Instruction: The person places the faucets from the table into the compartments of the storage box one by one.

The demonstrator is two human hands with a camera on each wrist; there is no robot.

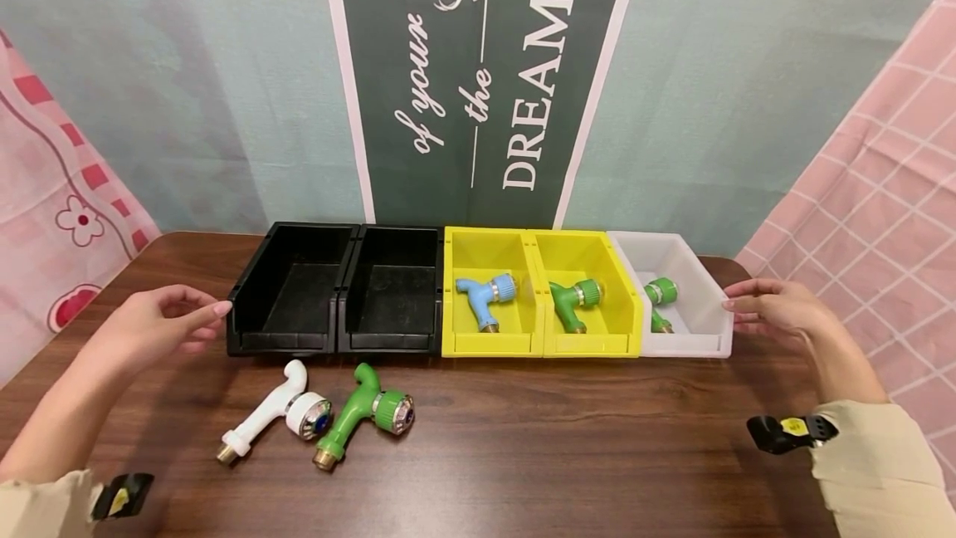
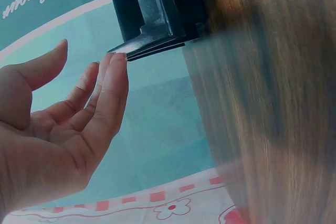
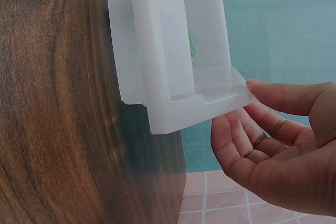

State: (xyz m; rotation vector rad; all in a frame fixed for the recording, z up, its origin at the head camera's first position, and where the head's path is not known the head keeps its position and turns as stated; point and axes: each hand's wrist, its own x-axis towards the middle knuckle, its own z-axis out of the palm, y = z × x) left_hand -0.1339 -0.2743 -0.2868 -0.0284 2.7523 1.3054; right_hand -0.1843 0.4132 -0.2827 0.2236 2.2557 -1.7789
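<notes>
My left hand [image 1: 168, 318] is at the outer side of the leftmost black bin [image 1: 250, 297], its fingertips [image 2: 119, 59] right at the bin's edge. In the left wrist view the thumb stands apart from the fingers. At the other end of the row, my right hand [image 1: 777, 310] touches the outer wall of the white bin [image 1: 705, 343]. Its thumb [image 3: 268, 93] meets the wall's edge, with the bent fingers below. A green tap [image 1: 661, 291] lies inside the white bin. Neither hand holds a tap.
Between the end bins stand another black bin [image 1: 390, 339] and two yellow bins [image 1: 493, 344], holding a blue tap [image 1: 481, 301] and a green-handled tap [image 1: 573, 305]. A white tap [image 1: 272, 409] and another green tap [image 1: 362, 413] lie in front on the wooden table [image 1: 560, 447].
</notes>
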